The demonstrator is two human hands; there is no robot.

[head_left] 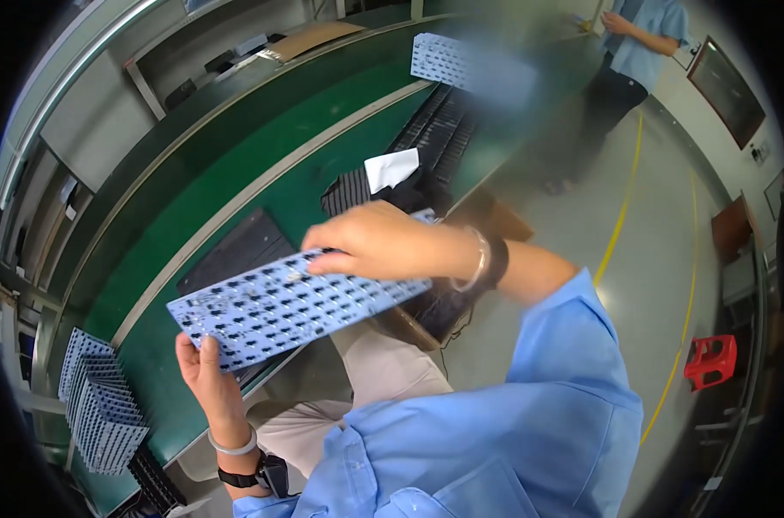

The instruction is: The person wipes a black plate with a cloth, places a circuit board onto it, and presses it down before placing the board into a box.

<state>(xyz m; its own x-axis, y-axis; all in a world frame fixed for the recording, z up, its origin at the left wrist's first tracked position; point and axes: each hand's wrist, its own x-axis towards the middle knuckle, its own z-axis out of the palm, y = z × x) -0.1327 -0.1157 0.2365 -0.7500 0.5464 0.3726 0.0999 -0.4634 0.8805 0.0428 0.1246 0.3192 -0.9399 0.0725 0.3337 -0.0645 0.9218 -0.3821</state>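
A long pale-blue keyboard circuit board (275, 306), dotted with rows of small black parts, is held tilted above the bench edge. At its near left corner, my left hand (204, 367) pinches it, with the thumb on the face. My right hand (379, 242) lies over the far long edge, thumb and forefinger closed on the board; its other fingers are partly hidden. Beneath the board, a dark flat panel (237, 255) rests on the green bench (163, 332).
Stacked similar boards (107, 414) stand at left; another board (439, 59) stands far off beside a black slotted rack (435, 129). White cloth (392, 170) lies on dark striped fabric. An open cardboard box (414, 324) sits beside my knee. A person stands at far right, near a red stool (710, 363).
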